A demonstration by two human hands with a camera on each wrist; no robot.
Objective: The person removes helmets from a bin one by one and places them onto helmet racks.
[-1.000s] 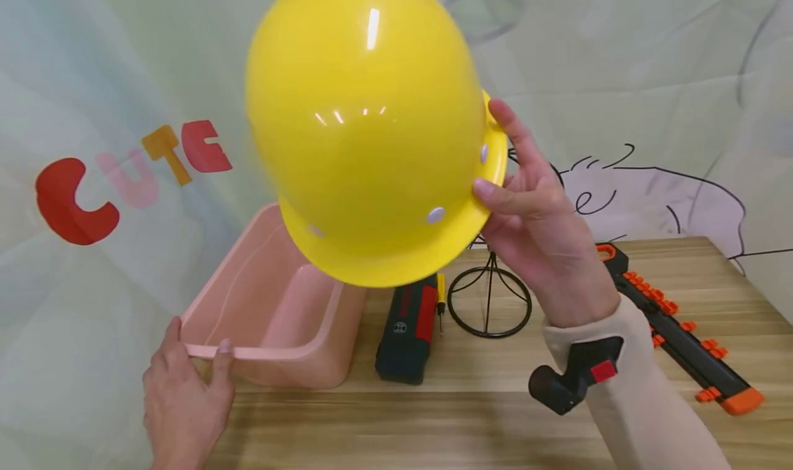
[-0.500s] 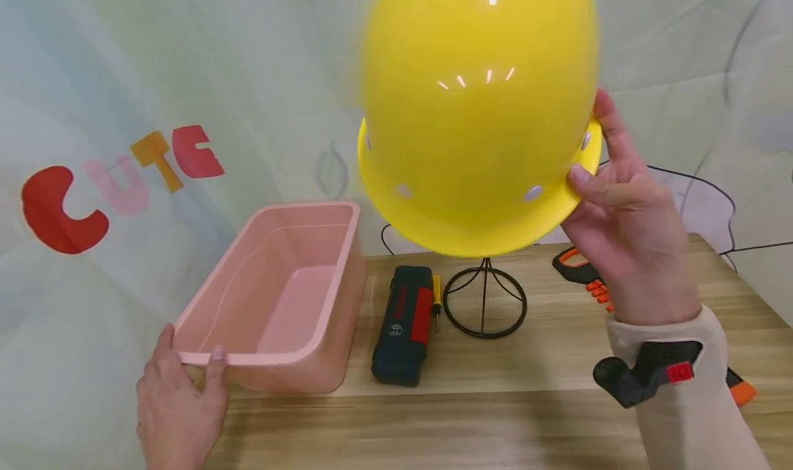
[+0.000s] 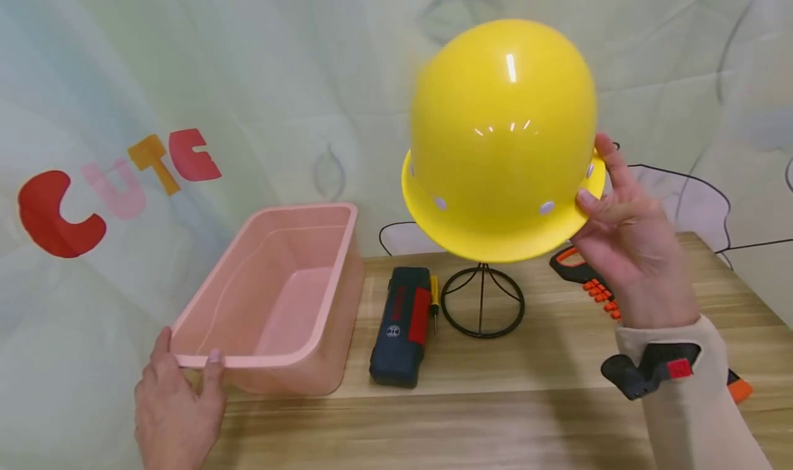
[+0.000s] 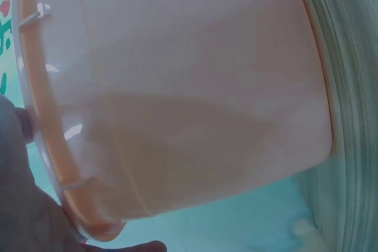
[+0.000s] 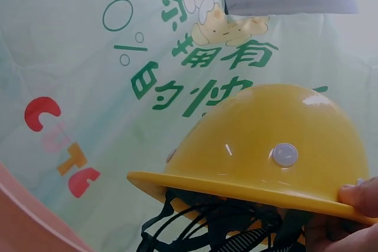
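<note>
My right hand grips a yellow hard hat by its brim, thumb on top and fingers below. The hat is held dome up, its brim overlapping the top of a black wire stand in the head view. Dark straps hang beneath the brim in the right wrist view. At the left, my left hand holds the near left corner of a pink plastic tub, thumb over the rim. The left wrist view shows the tub's outer wall close up.
A dark blue and red Bosch case lies between tub and stand, with a yellow-handled screwdriver beside it. A black and orange tool lies at the right, partly behind my right arm. A printed curtain hangs behind the table.
The hard hat has moved right in my right hand, away from the tub, and over the wire stand, then down over the last half second. My left hand keeps its hold on the tub.
</note>
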